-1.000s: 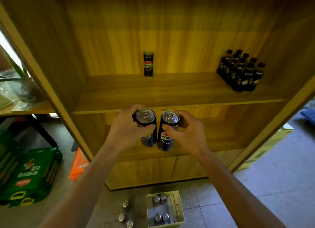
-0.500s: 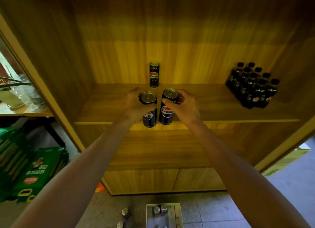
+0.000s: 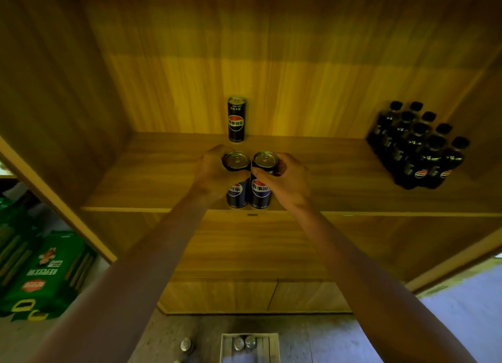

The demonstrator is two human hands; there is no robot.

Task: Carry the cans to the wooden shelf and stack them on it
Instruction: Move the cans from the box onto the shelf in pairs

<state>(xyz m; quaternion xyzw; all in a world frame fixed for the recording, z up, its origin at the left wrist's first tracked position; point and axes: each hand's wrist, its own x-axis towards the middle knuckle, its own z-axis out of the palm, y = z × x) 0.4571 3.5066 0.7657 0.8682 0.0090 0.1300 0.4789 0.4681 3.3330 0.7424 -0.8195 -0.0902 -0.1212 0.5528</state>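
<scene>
On the wooden shelf [image 3: 163,169] stands one can [image 3: 236,119]; left hand [image 3: 213,172] and right hand [image 3: 288,182] each clasp another.

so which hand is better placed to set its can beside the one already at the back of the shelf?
Left, marginally. The left hand and its can sit almost straight in front of the standing can; the right hand is offset rightward.

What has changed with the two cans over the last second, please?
Both hands carried their cans up from below the shelf edge and forward over the shelf board. The left hand grips the left can; the right hand grips the right can. The lone can at the back and the bottle pack stayed put.
</scene>
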